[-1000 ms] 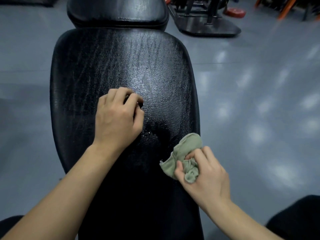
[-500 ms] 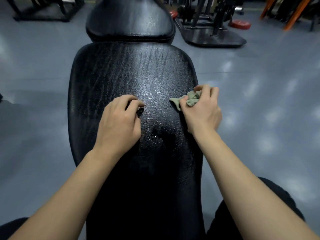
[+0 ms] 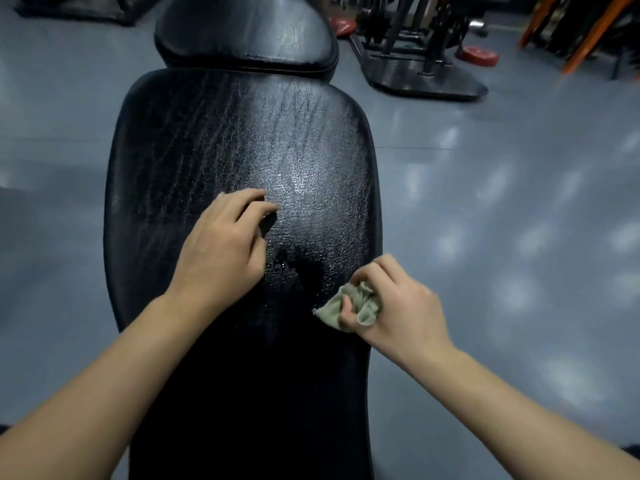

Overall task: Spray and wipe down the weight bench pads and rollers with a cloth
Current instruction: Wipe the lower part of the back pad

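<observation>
Cloth (image 3: 360,304), pinched in my right hand (image 3: 403,306) fingers, is wiping the wet bench pad (image 3: 214,143); my left hand (image 3: 221,244) fingers are curling, on what I cannot tell; upper pad (image 3: 246,32) and rollers are probably remaining.

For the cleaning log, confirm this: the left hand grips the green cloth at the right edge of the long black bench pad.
Not right. The head view shows the right hand gripping the green cloth at the right edge of the long black bench pad; the left hand holds no cloth.
</observation>
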The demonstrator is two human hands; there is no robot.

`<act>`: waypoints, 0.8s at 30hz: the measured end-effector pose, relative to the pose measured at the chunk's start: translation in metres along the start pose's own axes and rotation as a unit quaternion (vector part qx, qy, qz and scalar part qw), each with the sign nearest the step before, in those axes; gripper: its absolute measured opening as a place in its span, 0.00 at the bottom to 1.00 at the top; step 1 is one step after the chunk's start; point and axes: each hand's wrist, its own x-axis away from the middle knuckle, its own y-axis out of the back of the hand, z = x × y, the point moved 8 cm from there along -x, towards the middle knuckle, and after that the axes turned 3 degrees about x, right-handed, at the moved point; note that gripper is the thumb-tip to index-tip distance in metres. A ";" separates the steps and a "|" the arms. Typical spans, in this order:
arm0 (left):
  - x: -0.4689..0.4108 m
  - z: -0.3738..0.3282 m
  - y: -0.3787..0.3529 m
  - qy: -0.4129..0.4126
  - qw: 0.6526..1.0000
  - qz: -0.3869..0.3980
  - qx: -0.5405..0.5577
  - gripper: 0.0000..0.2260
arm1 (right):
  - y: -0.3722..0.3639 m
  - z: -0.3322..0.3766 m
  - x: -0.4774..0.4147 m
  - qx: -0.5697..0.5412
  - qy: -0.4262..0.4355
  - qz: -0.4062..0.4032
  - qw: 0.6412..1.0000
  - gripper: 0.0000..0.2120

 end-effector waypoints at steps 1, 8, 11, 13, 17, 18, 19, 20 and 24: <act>0.000 -0.001 0.001 -0.002 1.000 0.000 0.002 0.18 | -0.001 0.003 0.002 0.001 0.008 -0.003 1.000 0.10; 0.003 0.001 0.008 0.013 1.000 -0.003 0.000 0.23 | -0.005 0.012 -0.009 -0.015 0.078 -0.065 0.995 0.08; 0.000 0.006 0.014 0.032 0.999 -0.027 -0.003 0.23 | -0.006 0.007 -0.043 -0.015 0.047 -0.099 0.994 0.08; -0.001 0.009 0.017 0.039 0.999 -0.031 -0.002 0.23 | -0.007 0.004 -0.064 -0.020 0.037 -0.126 0.991 0.07; 0.002 0.020 0.019 0.056 0.998 -0.026 -0.007 0.22 | -0.007 -0.004 -0.091 -0.022 -0.006 -0.174 0.984 0.07; 0.003 0.024 0.021 0.063 0.998 -0.029 -0.010 0.22 | -0.008 -0.005 -0.097 -0.017 -0.012 -0.176 0.984 0.07; 0.004 0.028 0.024 0.070 0.997 -0.034 -0.011 0.22 | -0.008 -0.006 -0.103 -0.010 -0.020 -0.177 0.984 0.07; 0.004 0.032 0.026 0.080 0.996 -0.039 -0.009 0.21 | -0.008 -0.007 -0.108 -0.004 -0.030 -0.177 0.984 0.08; 0.007 0.056 0.040 0.143 0.987 -0.073 -0.021 0.23 | -0.008 -0.009 -0.116 0.019 -0.054 -0.179 0.982 0.10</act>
